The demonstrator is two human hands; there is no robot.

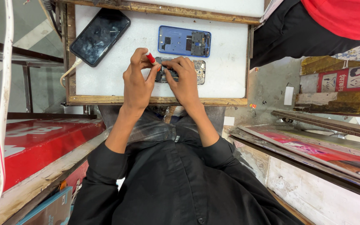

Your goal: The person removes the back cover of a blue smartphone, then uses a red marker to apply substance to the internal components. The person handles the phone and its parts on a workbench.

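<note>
- The person's black sleeves fill the bottom middle of the frame.
- The left hand [137,81] is curled tight around a small red tool [150,57], whose tip points down at the open phone [181,70].
- The right hand [185,79] presses down on that open phone with bent fingers, holding it still.
- The open phone lies in the middle of the white tray [226,75].
- Just above it lies a blue phone back [184,41].
- A black phone [100,36] sits at the upper left, well apart.
- A person in red [346,16] stands at the upper right.
</note>
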